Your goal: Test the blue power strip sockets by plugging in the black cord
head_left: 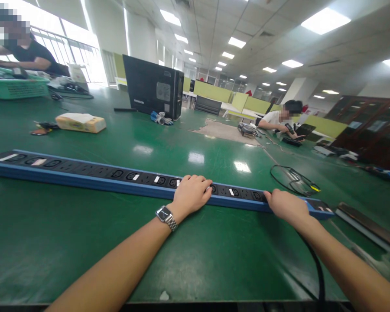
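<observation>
A long blue power strip (84,173) with black sockets lies across the green table (84,242), running from far left to right. My left hand (191,193), with a metal watch on the wrist, rests on top of the strip near its middle, fingers curled over the sockets. Near the strip's right end, my right hand (286,204) grips the strip. A black cable (316,268) runs from under my right forearm toward the table's front edge.
A tissue box (80,122) and a black computer case (153,86) stand farther back. A coiled black cable (294,180) lies right of the strip; a dark bar (368,225) beyond it. One person sits at far left by a green basket (16,86), another at right.
</observation>
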### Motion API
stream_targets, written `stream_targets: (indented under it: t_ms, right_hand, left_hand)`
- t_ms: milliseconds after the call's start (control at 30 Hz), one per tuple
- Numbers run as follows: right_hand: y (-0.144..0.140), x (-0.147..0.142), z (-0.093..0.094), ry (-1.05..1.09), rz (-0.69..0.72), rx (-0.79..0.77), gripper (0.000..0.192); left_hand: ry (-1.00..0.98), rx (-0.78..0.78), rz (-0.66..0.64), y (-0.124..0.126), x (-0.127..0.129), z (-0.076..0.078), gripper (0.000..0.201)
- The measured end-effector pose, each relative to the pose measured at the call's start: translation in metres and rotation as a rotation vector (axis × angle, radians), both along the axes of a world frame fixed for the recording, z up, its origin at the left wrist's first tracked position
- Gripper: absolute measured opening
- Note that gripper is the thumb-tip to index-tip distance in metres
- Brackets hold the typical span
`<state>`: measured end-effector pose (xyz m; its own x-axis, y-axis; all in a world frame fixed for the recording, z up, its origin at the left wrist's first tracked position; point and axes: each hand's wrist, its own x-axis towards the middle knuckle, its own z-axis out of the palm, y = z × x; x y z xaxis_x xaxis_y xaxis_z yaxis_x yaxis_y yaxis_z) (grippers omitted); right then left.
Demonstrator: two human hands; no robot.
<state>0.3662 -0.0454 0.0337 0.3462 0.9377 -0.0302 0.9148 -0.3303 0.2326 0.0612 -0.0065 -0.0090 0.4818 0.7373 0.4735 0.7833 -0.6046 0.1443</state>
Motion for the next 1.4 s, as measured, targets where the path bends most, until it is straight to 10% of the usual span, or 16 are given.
stream_targets:
  t_ms: [433,767,1400]
  right_hand:
    - [0.026,-0.035,0.086,0.382,0.161,-0.058,0.059]
    - [0.048,-0.115,0.028,0.697,0.187,-0.166,0.049]
    - [0.051,-0.130,0.021,0.278,0.277,-0.104,0.053]
  left_hand:
    - [-0.009,-0.006,0.003,0.000,0.000,0.001,0.032]
    - [0.011,0.012,0.013,-0.001,0.000,0.000,0.033]
    - [-0.015,0.016,0.001,-0.001,0.000,0.000,0.032]
